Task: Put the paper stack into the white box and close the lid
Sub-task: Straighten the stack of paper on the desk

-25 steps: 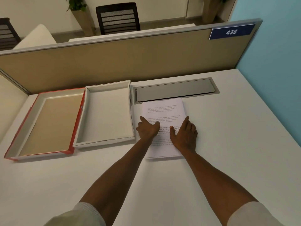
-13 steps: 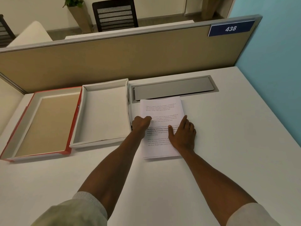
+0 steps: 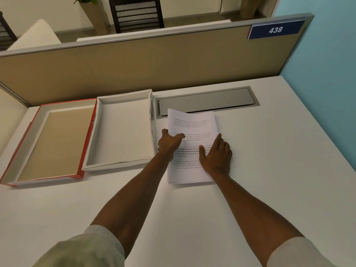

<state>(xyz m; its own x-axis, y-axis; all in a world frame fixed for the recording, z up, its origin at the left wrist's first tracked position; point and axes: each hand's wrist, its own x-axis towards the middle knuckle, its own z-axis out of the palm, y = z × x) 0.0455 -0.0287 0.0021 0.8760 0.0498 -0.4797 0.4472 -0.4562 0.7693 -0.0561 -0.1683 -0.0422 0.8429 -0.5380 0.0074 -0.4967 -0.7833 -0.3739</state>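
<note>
A stack of printed white paper (image 3: 192,124) lies on the desk just right of the white box (image 3: 123,130), which stands open and empty. My left hand (image 3: 168,142) grips the stack's left edge, thumb on top, and that edge is lifted so the far left corner curls up. My right hand (image 3: 215,155) rests flat on the stack's lower right part, fingers spread. The lid (image 3: 52,141), red outside with a tan inside, lies upside down to the left of the box, touching it.
A grey metal cable flap (image 3: 206,102) is set into the desk behind the paper. A tan partition (image 3: 134,66) with a blue 438 sign closes the desk's far side. A blue wall (image 3: 327,74) stands at the right.
My left hand slid from the top of the paper to its left edge and closed on it, raising that edge. My right hand stayed flat on the stack.
</note>
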